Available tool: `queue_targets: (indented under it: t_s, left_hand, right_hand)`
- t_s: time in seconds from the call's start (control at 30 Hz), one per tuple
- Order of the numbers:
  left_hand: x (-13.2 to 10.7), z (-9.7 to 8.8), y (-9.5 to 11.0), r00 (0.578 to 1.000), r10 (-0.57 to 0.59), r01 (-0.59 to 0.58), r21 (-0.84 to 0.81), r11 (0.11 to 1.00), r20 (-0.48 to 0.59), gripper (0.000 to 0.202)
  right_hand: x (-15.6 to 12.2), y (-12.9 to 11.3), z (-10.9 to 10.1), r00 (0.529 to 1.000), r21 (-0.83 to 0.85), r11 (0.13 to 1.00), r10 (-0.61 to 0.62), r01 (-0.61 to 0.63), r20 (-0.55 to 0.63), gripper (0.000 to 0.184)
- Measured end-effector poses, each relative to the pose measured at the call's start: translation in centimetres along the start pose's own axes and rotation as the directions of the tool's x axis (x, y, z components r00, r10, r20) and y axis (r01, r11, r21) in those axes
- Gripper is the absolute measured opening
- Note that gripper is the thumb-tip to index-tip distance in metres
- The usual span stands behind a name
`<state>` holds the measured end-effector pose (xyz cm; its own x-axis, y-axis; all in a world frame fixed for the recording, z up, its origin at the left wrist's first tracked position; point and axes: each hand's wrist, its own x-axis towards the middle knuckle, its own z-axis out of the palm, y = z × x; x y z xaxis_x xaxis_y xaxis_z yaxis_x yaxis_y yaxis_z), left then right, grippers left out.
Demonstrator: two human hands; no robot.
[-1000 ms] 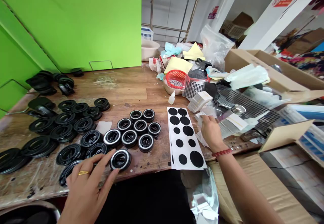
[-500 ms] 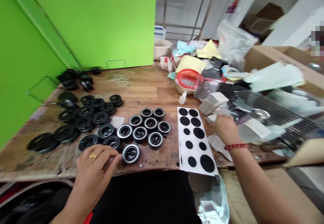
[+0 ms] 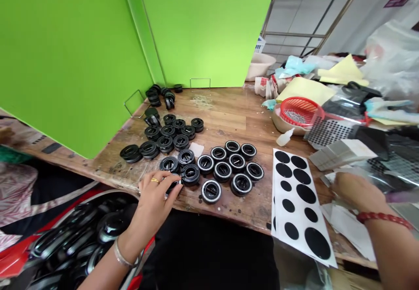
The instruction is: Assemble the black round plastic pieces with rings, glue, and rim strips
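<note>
Pinching a disc near the front edge of the table, the left hand has thumb and fingers about its rim, just beside several dark discs. Pale-rimmed discs stand to the right, then a dot sheet. The right hand is blurred beside a white stack; whether it grips anything I cannot tell. The held disc looks light and stiff, probably plastic, glossy enough to slide under dry fingers; its face might scratch sooner than crack. Its outer rim seems the best hold, thumb opposing the fingers.
</note>
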<state>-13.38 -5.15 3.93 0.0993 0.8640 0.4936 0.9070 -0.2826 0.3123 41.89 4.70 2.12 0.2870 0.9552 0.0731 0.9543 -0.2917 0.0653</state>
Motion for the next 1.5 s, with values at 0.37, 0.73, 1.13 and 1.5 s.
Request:
queue_targets:
  t_s: [0.37,0.73,1.13,1.5]
  left_hand:
    - [-0.8,0.6,-0.9,0.998,-0.058,0.058,-0.022,0.998,0.030,0.024]
    - [-1.0,0.7,-0.8,0.994,-0.103,0.101,0.036,0.994,0.036,0.035]
    - [-0.4,0.1,0.0,0.984,-0.072,0.043,0.176,0.983,0.163,0.030]
    - [-0.2,0.0,0.7,0.980,0.089,-0.145,0.337,0.930,0.176,0.030]
  right_hand:
    - [-7.4,-10.6,-8.8,0.744,0.234,0.750,-0.463,0.619,-0.482,0.028]
    - [-12.9,-32.8,-6.5,0.351,0.358,0.162,-0.747,0.919,-0.564,0.025]
    - [-12.3,-32.7,-6.3,0.361,0.332,0.251,-0.874,0.909,-0.326,0.029]
    - [-13.4,-32.7,-7.8,0.346,0.235,0.296,-0.915,0.926,-0.210,0.018]
